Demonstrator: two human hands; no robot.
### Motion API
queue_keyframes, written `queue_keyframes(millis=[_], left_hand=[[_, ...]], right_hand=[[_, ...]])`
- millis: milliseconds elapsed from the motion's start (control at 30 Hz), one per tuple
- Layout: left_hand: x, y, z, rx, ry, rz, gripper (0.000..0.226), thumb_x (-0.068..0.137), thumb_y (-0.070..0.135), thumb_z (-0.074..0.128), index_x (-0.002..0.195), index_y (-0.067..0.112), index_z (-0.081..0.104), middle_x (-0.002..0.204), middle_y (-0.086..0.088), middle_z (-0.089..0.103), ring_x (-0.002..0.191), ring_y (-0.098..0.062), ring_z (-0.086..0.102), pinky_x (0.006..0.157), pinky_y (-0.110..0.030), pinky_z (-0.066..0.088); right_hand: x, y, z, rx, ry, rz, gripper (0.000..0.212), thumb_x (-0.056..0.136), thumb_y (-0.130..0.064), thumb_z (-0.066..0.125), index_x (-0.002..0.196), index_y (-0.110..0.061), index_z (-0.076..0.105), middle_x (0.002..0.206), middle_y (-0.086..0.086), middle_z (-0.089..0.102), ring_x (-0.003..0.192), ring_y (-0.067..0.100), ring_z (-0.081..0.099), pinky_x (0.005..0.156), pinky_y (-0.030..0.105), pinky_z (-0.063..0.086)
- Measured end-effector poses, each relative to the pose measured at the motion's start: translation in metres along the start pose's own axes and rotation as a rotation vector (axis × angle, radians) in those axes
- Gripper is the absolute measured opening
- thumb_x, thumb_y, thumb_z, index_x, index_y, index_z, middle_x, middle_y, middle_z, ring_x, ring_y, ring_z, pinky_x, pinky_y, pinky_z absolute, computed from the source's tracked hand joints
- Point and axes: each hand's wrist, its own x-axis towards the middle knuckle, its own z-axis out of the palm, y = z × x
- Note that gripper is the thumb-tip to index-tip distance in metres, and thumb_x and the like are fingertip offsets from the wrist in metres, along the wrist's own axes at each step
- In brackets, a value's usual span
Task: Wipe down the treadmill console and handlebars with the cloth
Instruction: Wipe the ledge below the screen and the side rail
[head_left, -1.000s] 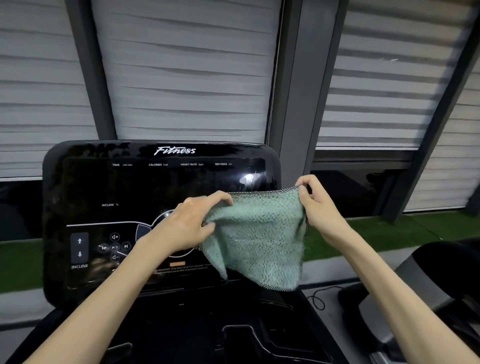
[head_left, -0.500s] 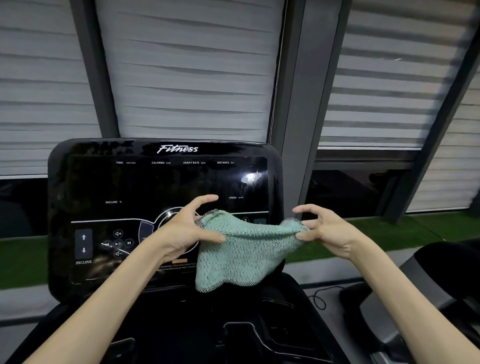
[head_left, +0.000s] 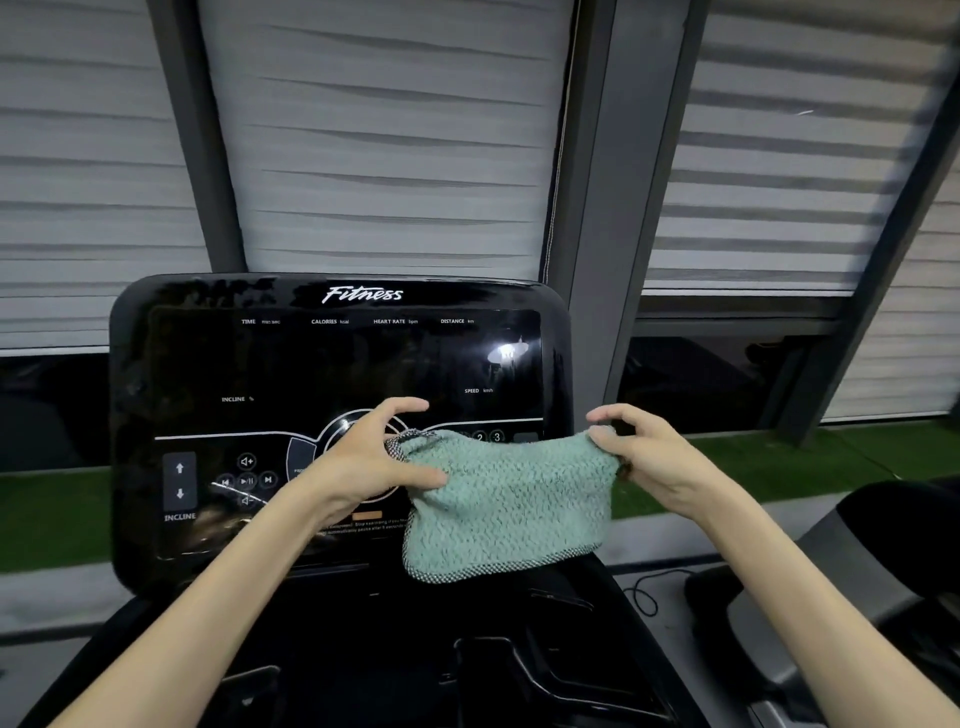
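Observation:
A mint-green knitted cloth (head_left: 509, 504) with a dark speckled hem hangs in the air in front of the lower right part of the console. My left hand (head_left: 374, 457) pinches its upper left corner and my right hand (head_left: 649, 457) pinches its upper right corner. The cloth is folded over and sags between the two hands. Behind it stands the glossy black treadmill console (head_left: 311, 364), upright, with the word Fitness on top and touch buttons low on the left. The cloth hides the console's lower right buttons. No handlebars are clearly in view.
Below the console lies the black tray area with cup holders (head_left: 493, 670). Another machine (head_left: 857, 582) stands at the right, with a thin black cable (head_left: 644, 597) on the floor beside it. Grey window frames and white blinds (head_left: 389, 156) fill the background.
The cloth went from stretched wide and hanging long to folded over and shorter. Both hands dropped lower, shifted their hold along the top edge, then spread apart again.

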Motion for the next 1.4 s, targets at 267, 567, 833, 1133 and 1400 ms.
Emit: queue_keyframes(millis=[267, 567, 833, 1133, 1400], left_hand=[[-0.004, -0.016, -0.019, -0.102, -0.070, -0.192, 0.084, 0.067, -0.016, 0.078, 0.131, 0.030, 0.050, 0.103, -0.026, 0.068, 0.083, -0.032, 0.066, 0.082, -0.040, 0.057], [-0.003, -0.016, -0.018, 0.580, 0.077, 0.061, 0.007, 0.087, 0.028, 0.073, 0.081, 0.027, 0.077, 0.092, 0.004, 0.073, 0.094, -0.013, 0.063, 0.085, -0.029, 0.047], [-0.001, -0.003, -0.001, 0.559, 0.246, 0.100, 0.042, 0.092, 0.027, 0.056, 0.057, 0.012, 0.038, 0.058, -0.002, 0.036, 0.054, -0.014, 0.033, 0.053, -0.028, 0.027], [0.000, 0.026, 0.064, 0.423, 0.133, 0.008, 0.042, 0.091, 0.040, 0.060, 0.058, 0.014, 0.052, 0.055, 0.004, 0.047, 0.052, -0.013, 0.046, 0.045, -0.018, 0.034], [-0.002, 0.035, 0.069, 0.120, -0.102, 0.081, 0.039, 0.086, 0.005, 0.045, 0.088, 0.027, 0.077, 0.085, -0.010, 0.066, 0.084, -0.026, 0.066, 0.090, -0.041, 0.057]], right_hand=[[-0.007, 0.001, -0.004, -0.233, -0.120, -0.038, 0.043, 0.069, 0.017, 0.073, 0.101, -0.012, 0.071, 0.109, 0.008, 0.067, 0.103, 0.013, 0.060, 0.091, 0.035, 0.052], [-0.007, 0.000, -0.002, -0.527, -0.068, -0.133, 0.011, 0.085, -0.010, 0.071, 0.075, -0.011, 0.075, 0.066, -0.006, 0.067, 0.060, -0.001, 0.055, 0.059, 0.013, 0.041], [-0.008, -0.007, 0.004, -0.554, -0.033, -0.087, 0.014, 0.081, -0.019, 0.075, 0.071, -0.010, 0.073, 0.069, 0.002, 0.070, 0.065, 0.009, 0.060, 0.062, 0.022, 0.046], [-0.019, -0.024, 0.073, -0.334, -0.139, -0.025, 0.025, 0.093, -0.019, 0.058, 0.082, 0.001, 0.069, 0.068, 0.005, 0.054, 0.056, 0.011, 0.048, 0.046, 0.021, 0.040], [-0.022, -0.024, 0.073, -0.298, -0.202, -0.142, 0.025, 0.092, -0.038, 0.060, 0.113, -0.026, 0.065, 0.107, -0.006, 0.068, 0.086, 0.002, 0.065, 0.070, 0.021, 0.056]])
